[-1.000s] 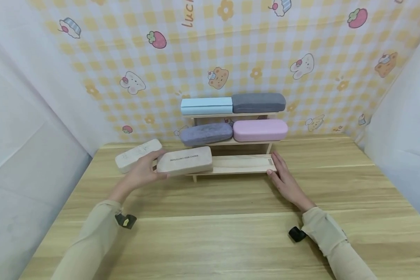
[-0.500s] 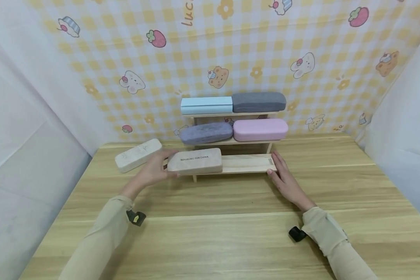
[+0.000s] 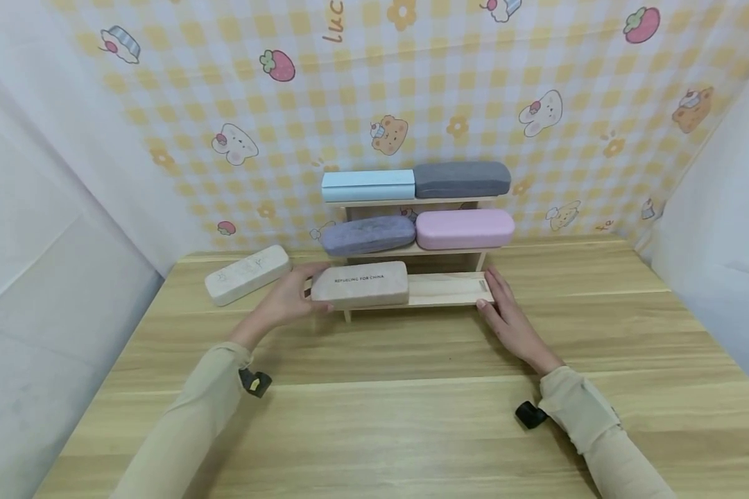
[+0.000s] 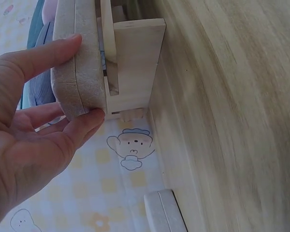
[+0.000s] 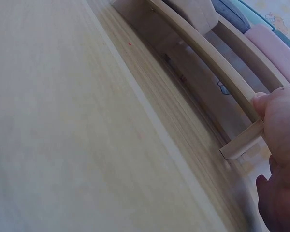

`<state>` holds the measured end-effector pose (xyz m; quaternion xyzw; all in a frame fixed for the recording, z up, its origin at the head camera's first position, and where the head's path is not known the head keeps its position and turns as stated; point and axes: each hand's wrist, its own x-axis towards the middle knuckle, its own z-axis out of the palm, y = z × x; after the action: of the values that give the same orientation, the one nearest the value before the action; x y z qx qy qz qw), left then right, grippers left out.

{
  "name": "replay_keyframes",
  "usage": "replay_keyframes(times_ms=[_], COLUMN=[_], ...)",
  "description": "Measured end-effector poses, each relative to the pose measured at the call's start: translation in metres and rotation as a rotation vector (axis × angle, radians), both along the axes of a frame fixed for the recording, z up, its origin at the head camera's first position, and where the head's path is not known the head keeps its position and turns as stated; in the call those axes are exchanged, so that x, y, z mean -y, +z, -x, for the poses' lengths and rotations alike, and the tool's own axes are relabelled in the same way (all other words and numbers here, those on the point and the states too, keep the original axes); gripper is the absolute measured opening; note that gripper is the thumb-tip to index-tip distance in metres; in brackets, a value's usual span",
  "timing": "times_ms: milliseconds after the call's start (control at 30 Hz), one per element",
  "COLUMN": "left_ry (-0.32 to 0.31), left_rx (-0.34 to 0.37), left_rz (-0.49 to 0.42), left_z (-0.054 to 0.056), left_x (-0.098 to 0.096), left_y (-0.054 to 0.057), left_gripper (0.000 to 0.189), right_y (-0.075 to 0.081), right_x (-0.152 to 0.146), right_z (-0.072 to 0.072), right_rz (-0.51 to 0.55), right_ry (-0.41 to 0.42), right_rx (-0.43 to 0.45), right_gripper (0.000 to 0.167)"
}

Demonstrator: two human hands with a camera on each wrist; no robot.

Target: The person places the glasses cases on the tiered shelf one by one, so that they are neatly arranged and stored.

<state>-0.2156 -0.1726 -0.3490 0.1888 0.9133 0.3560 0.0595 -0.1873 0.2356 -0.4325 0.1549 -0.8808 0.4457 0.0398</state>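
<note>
A beige glasses case (image 3: 360,285) printed "REFUELING FOR CHINA" sits over the left half of the lowest tier of a wooden three-tier rack (image 3: 446,290). My left hand (image 3: 292,296) grips this case by its left end. In the left wrist view the thumb presses one long side of the beige case (image 4: 76,77), and the fingers curl against the other. At the lowest tier's right end, my right hand (image 3: 507,317) holds the board, thumb on the front edge. The right wrist view shows that thumb right at the corner above a rack leg (image 5: 241,140).
On the middle tier lie a blue-purple case (image 3: 368,235) and a pink case (image 3: 465,230). The top tier bears a light blue case (image 3: 368,186) and a dark grey case (image 3: 462,180). A whitish case (image 3: 247,275) lies on the wooden table (image 3: 399,416), left of the rack.
My left hand has carried the beige case rightward along the lowest tier, and the case now lies nearly parallel to the board. The right hand stays at the rack's end.
</note>
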Motion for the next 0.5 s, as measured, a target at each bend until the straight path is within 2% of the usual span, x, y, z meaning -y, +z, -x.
replay_keyframes(times_ms=[133,300,500], left_ry=[-0.007,-0.003,-0.032], left_rx=[-0.038,-0.037,-0.052], left_rz=[0.031,0.052,0.066], left_z=[0.0014,0.0027,0.0058], left_x=[-0.0042,-0.0074,-0.0080], left_y=[-0.0001,0.0001,-0.0005], left_gripper=[0.079,0.078,0.076], right_y=[0.0002,-0.0022,-0.0028], right_x=[-0.0003,-0.0013,-0.0014], right_z=[-0.0006,-0.0002,0.0020], right_rz=[-0.001,-0.004,-0.017], right_ry=[-0.002,0.003,0.003], right_rx=[-0.002,-0.011,-0.020], right_gripper=[0.066,0.065,0.065])
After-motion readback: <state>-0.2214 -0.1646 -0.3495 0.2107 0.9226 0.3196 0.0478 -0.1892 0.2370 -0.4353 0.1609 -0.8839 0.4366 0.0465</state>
